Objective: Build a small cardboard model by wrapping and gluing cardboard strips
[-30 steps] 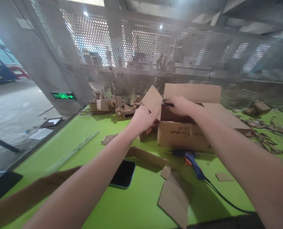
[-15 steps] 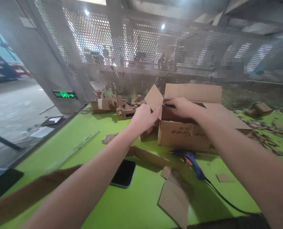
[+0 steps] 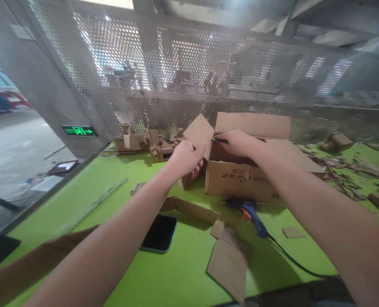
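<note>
My left hand (image 3: 186, 160) is closed on a cardboard flap (image 3: 198, 128) at the left end of an open cardboard box (image 3: 240, 177). Its fingers curl around the lower part of the flap. Over the box opening, my right hand (image 3: 238, 143) grips a slim black utility knife (image 3: 220, 140). The knife's tip points left and meets the edge by the flap; the blade itself is too small to make out. Dark printed lettering runs along the box's front wall.
In front of the box lie a blue glue gun (image 3: 255, 219) with a cord, a phone (image 3: 160, 233), a cardboard strip (image 3: 192, 209) and cut cardboard pieces (image 3: 227, 264). A clear ruler (image 3: 96, 204) is at left. Cardboard models (image 3: 159, 145) stand behind; scraps (image 3: 342, 172) lie right.
The whole view has shifted slightly, so things sit a little further left. My left hand's fingers now show below the flap, which leans a bit more left. Both grips stay the same.
</note>
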Tool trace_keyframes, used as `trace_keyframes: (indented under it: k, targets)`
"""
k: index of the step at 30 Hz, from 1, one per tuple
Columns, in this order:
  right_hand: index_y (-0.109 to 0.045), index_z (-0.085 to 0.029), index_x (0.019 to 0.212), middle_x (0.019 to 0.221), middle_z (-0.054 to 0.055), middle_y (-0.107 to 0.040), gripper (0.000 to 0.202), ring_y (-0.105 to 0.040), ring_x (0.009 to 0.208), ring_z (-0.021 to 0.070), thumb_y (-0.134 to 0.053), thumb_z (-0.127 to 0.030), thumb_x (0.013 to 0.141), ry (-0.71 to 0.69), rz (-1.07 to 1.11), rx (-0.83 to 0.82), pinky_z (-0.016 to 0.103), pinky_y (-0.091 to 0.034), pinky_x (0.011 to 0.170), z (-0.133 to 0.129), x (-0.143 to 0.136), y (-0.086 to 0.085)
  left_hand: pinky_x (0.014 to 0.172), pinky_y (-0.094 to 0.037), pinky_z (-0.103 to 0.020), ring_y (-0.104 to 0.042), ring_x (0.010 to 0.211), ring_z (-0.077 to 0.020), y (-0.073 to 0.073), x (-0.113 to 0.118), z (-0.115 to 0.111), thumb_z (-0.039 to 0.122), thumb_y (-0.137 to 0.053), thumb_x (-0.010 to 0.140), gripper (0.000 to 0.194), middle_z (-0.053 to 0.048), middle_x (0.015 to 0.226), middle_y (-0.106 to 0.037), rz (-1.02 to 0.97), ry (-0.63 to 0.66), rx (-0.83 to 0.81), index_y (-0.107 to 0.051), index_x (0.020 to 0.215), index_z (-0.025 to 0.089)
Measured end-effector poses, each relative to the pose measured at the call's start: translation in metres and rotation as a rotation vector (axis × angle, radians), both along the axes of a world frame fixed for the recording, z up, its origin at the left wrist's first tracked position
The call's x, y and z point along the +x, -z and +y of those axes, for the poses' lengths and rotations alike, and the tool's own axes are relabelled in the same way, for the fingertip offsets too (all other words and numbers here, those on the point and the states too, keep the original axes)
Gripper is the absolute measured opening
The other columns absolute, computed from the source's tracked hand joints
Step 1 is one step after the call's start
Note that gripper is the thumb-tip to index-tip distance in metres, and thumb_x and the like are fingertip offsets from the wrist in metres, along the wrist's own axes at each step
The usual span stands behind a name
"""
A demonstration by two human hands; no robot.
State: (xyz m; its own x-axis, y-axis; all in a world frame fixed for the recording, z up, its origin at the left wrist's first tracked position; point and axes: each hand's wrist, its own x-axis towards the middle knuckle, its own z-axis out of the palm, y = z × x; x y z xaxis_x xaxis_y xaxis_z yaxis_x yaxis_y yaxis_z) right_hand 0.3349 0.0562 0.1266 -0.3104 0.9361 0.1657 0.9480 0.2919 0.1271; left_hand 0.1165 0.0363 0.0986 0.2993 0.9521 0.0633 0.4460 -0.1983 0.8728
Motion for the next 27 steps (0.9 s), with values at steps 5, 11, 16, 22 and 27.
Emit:
trace_keyframes:
  k: [5, 11, 16, 22, 27]
  targets:
    - [-0.070, -0.023, 0.143, 0.135, 0.014, -0.076, 0.044, -0.076, 0.112, 0.0350, -0.051, -0.028, 0.104, 0.016, -0.019, 0.009, 0.043, -0.058, 0.095, 0.001, 0.005, 0.000, 0.037, -0.043, -0.022, -0.054, 0.038, -0.0127, 0.003, 0.000, 0.001, 0.047, -0.060, 0.099, 0.056, -0.005, 0.046, -0.058, -0.012, 0.009, 0.007, -0.054, 0.051, 0.019]
    - [-0.070, -0.022, 0.143, 0.138, 0.013, -0.075, 0.043, -0.075, 0.116, 0.0344, -0.052, -0.031, 0.105, -0.022, 0.012, 0.005, 0.041, -0.057, 0.098, -0.005, 0.007, 0.002, 0.040, -0.044, -0.023, -0.054, 0.037, -0.0127, 0.002, 0.000, 0.000, 0.047, -0.061, 0.099, 0.057, -0.005, 0.046, -0.058, 0.000, 0.003, 0.025, -0.054, 0.049, 0.019]
    - [-0.071, -0.023, 0.141, 0.135, 0.013, -0.077, 0.042, -0.076, 0.112, 0.0336, -0.051, -0.033, 0.105, -0.030, 0.011, -0.003, 0.040, -0.058, 0.094, -0.008, 0.004, 0.000, 0.043, -0.045, -0.024, -0.054, 0.037, -0.0129, 0.003, -0.001, 0.002, 0.048, -0.060, 0.099, 0.059, -0.005, 0.044, -0.057, 0.021, 0.000, 0.062, -0.055, 0.048, 0.018]
    - [-0.071, -0.022, 0.140, 0.136, 0.013, -0.076, 0.041, -0.076, 0.113, 0.0344, -0.052, -0.033, 0.105, -0.047, 0.005, -0.019, 0.041, -0.057, 0.094, -0.008, 0.002, -0.002, 0.044, -0.045, -0.024, -0.054, 0.037, -0.0134, 0.006, 0.000, 0.005, 0.049, -0.060, 0.099, 0.061, -0.005, 0.043, -0.057, 0.042, -0.008, 0.095, -0.055, 0.047, 0.019]
    - [-0.071, -0.023, 0.141, 0.136, 0.012, -0.076, 0.042, -0.076, 0.113, 0.0331, -0.052, -0.030, 0.104, -0.071, 0.002, -0.014, 0.041, -0.057, 0.096, -0.009, 0.003, -0.002, 0.045, -0.045, -0.025, -0.055, 0.038, -0.0136, 0.006, -0.001, 0.004, 0.048, -0.058, 0.100, 0.060, -0.005, 0.043, -0.060, 0.043, -0.012, 0.108, -0.056, 0.048, 0.019]
